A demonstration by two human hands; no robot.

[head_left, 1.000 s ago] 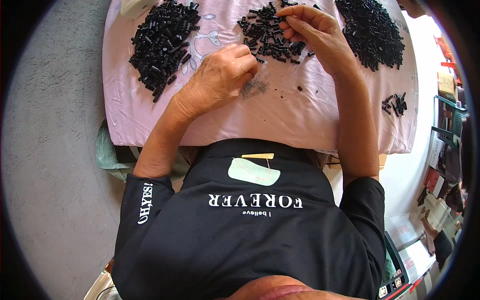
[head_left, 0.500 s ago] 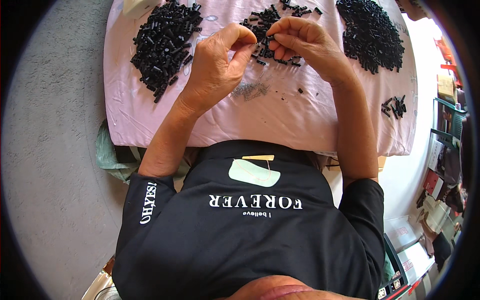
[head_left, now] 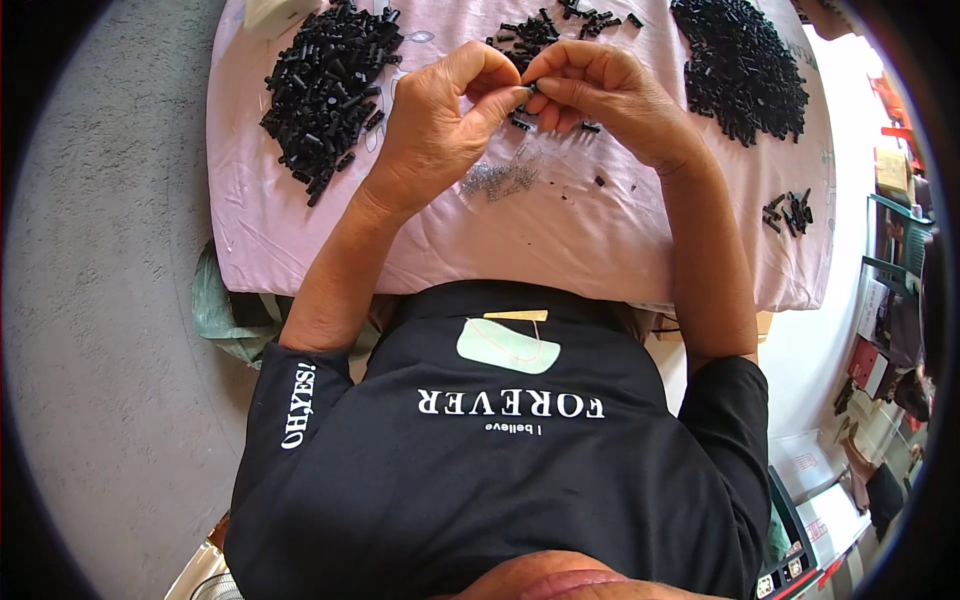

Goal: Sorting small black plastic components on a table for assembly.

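My left hand and my right hand meet fingertip to fingertip above the middle of the table. A small dark piece, seemingly one of the small black plastic parts, is pinched in my right hand. Left thumb and forefinger are pinched right against it; anything tiny between them is hidden. Just beyond and partly behind the hands lies a scattered heap of black plastic parts. Closer to me is a little pile of thin, silvery, spring-like metal pieces.
A pink cloth covers the table. Large heaps of small black parts lie left and right, with a small cluster near the right edge. A whitish container stands at the far left.
My hands have come together: the left moved slightly right and the right moved left, so the fingertips now touch around the small dark piece. The heaps look the same.
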